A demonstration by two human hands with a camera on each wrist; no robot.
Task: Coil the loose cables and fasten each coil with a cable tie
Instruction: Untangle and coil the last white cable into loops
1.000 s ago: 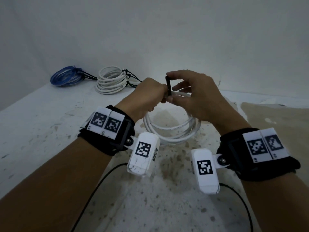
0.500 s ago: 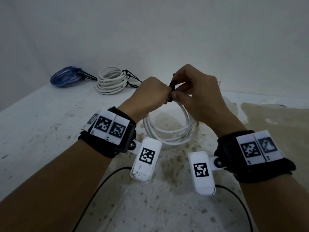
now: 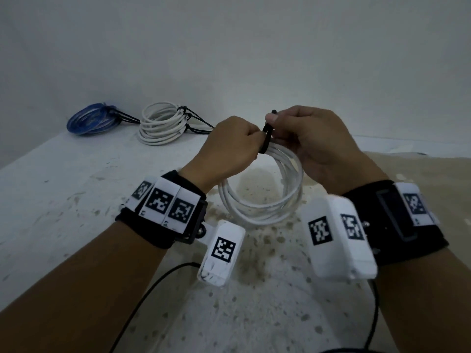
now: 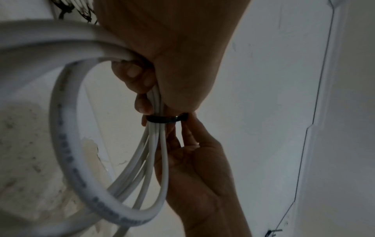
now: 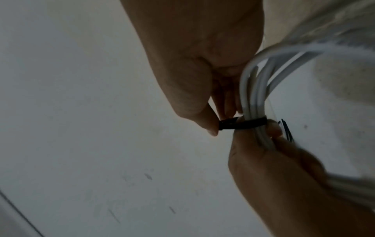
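Head view shows both hands raised above the speckled white desk [image 3: 76, 200], working on a white cable coil [image 3: 260, 210] that hangs between them. His left hand [image 3: 229, 149] is curled tight round the bunched strands at the top. Just beside it, the right hand [image 3: 316, 143] pinches the black cable tie [image 3: 266, 138] wrapped round those strands, thumb and fingertip on its end. Far left on the desk lie a tied white coil [image 3: 160, 127] and a blue coil [image 3: 89, 121], near each other
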